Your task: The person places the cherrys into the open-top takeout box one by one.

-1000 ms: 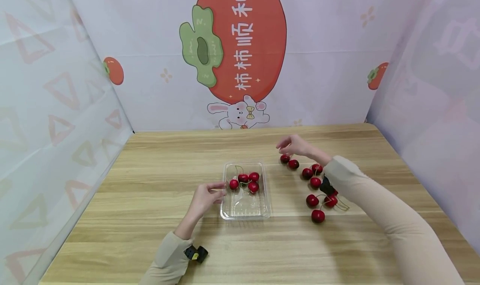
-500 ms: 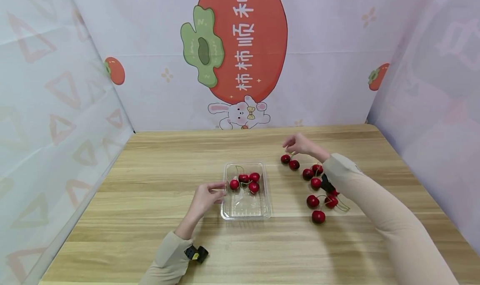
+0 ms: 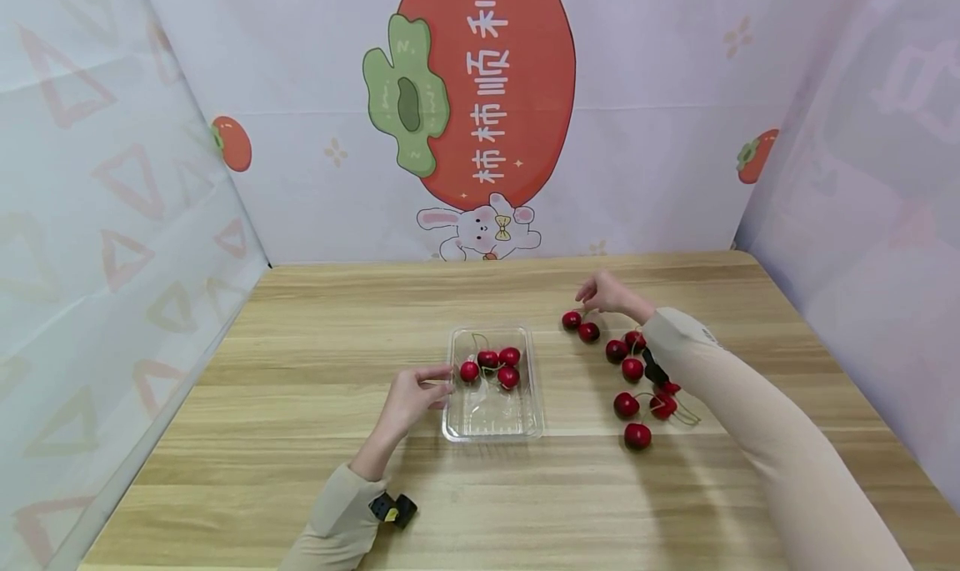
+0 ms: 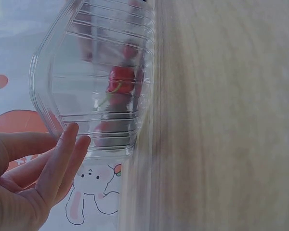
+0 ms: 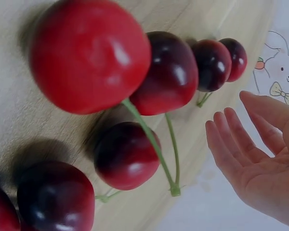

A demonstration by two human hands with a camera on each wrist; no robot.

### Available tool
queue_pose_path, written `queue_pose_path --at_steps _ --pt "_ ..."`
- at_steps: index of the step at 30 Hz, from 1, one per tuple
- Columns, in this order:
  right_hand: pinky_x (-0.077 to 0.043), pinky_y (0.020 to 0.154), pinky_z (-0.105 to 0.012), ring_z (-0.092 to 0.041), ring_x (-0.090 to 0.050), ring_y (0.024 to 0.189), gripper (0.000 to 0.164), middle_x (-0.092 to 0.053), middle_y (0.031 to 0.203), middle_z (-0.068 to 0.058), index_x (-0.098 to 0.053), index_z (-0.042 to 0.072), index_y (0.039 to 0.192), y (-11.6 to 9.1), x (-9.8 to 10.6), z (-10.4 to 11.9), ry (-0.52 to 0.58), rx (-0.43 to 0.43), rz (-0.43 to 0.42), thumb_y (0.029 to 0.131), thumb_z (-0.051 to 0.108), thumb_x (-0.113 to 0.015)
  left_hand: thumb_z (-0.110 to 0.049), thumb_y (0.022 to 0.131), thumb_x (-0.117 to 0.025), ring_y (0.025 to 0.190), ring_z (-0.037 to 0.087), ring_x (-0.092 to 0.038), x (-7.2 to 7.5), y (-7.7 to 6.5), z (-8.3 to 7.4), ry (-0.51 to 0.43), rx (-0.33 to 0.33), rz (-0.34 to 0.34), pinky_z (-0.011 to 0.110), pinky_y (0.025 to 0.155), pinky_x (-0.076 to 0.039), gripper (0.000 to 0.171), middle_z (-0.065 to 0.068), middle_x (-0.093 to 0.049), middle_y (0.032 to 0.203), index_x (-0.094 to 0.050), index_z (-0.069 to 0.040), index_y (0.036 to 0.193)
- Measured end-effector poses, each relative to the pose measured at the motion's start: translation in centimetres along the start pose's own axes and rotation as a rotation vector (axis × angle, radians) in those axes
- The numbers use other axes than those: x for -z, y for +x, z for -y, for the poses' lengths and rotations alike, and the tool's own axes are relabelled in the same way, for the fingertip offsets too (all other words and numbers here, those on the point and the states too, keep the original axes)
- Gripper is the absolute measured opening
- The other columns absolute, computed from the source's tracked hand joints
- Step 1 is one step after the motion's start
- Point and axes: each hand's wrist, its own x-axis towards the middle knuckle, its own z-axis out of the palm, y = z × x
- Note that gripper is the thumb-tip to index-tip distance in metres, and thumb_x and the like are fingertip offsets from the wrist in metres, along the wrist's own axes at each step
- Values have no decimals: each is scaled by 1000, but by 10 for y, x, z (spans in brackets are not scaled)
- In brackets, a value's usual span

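Red cherries, just beside the loose, parted fingers of the right hand! Left hand, straight-fingered, against the clear tub.

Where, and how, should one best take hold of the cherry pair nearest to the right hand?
Probably by the stems, pinched from the far side: they stick out toward the right hand, while the cherries are round and glossy.
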Motion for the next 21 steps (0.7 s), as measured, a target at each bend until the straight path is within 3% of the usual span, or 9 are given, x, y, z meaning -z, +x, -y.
queue_pose_path --at_steps 3,4,7,10,12,16,17,21 --pt "-56 59 -33 -25 -61 77 16 -65 84 -17 -65 -3 88 -7 -2 16 -62 -85 -18 73 -5 -61 6 80 -58 83 32 -62 0 0 0 4 1 -3 29 63 -57 30 24 -58 107 -58 8 110" --pt "-55 55 -31 -23 -61 74 17 -65 82 -16 -66 -1 87 4 -4 -6 -63 -55 -21 72 -6 -61 6 79 -58 83 32 -62 0 0 0 5 0 -4 29 63 -57 30 24 -58 107 -58 8 110" --pt "-54 53 -29 -20 -61 74 18 -66 82 -11 -68 4 87 22 -4 -42 -72 -32 -6 71 -4 -64 6 79 -58 82 32 -62 0 0 1 5 -4 -9 29 63 -57 30 24 -59 106 -58 8 109" --pt "-53 53 -29 -22 -60 75 18 -65 84 -14 -68 1 88 15 -2 -26 -53 -5 27 71 1 -68 6 78 -59 82 32 -63 0 0 1 6 -8 -13 29 63 -57 30 24 -59 106 -58 8 108" --pt "-54 56 -32 -24 -60 75 18 -65 83 -15 -67 -1 88 8 -2 -9 -72 -46 27 70 2 -69 6 78 -59 82 32 -63 0 0 1 6 -11 -13 29 63 -57 30 24 -59 106 -58 8 108" --pt "-54 58 -30 -23 -60 72 18 -65 82 -17 -66 -4 89 -6 -2 14 -126 -33 31 72 -4 -64 6 78 -59 82 31 -63 0 0 1 1 -8 -11 29 63 -57 30 24 -59 107 -58 8 109" --pt "-54 61 -33 -26 -59 75 20 -64 85 -19 -65 -6 92 -7 -2 17 -158 -80 46 72 -6 -62 6 78 -59 82 31 -63 0 0 1 -1 -8 -8 29 64 -57 31 24 -58 107 -58 8 109" --pt "-52 53 -25 -17 -59 67 15 -66 77 -9 -69 5 86 17 -3 -36 -154 -14 48 71 1 -68 6 78 -59 82 31 -62 -1 0 1 -5 -5 -6 29 64 -57 30 24 -59 106 -58 8 109"
